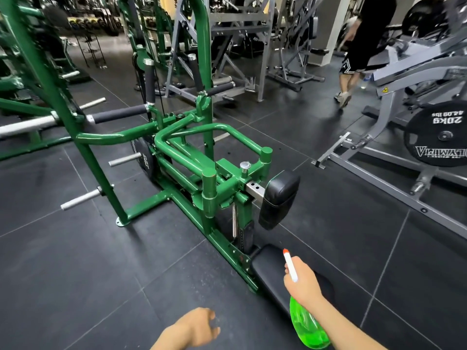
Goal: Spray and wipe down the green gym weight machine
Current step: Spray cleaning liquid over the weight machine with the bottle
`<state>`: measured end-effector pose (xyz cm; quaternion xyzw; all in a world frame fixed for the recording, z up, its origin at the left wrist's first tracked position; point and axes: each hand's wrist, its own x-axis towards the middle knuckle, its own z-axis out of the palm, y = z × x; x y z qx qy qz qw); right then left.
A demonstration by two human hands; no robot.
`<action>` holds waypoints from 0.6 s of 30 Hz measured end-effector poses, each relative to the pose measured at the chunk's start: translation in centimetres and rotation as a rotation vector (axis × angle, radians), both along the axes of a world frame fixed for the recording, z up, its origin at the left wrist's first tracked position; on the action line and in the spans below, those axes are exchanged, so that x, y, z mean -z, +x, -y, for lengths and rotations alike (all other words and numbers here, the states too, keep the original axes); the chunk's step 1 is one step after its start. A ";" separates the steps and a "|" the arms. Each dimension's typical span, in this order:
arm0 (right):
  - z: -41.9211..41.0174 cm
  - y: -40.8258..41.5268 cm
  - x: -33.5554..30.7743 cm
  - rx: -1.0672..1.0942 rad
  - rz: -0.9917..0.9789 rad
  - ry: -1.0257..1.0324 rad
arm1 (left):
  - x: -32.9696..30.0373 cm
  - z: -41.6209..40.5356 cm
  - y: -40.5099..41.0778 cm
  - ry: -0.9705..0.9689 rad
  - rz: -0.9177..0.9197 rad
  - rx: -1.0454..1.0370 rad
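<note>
Green-painted tubular steel weight machine [192, 152] is standing left of centre on dark rubber floor tiles [63, 261]. Below it, the left hand [199, 324] is hovering, fingers loosely curled and holding nothing, while the right hand [302, 281] is gripping a translucent green plastic spray bottle [307, 324] over the black padded seat [271, 269].

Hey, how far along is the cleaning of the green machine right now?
Early stage, it seems. Done: nothing visibly; no wet patches show on the green machine or its seat pad. In hand: the right hand grips a spray bottle, nozzle aimed toward the machine. The left hand holds no clearly visible cloth. Left: spraying and wiping the frame and pads.
</note>
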<state>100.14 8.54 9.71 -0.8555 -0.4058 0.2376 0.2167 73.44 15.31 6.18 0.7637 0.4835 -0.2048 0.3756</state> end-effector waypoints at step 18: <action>11.8 -0.3 6.3 0.045 -0.143 -0.158 | 1.7 3.3 1.0 -0.034 -0.105 0.173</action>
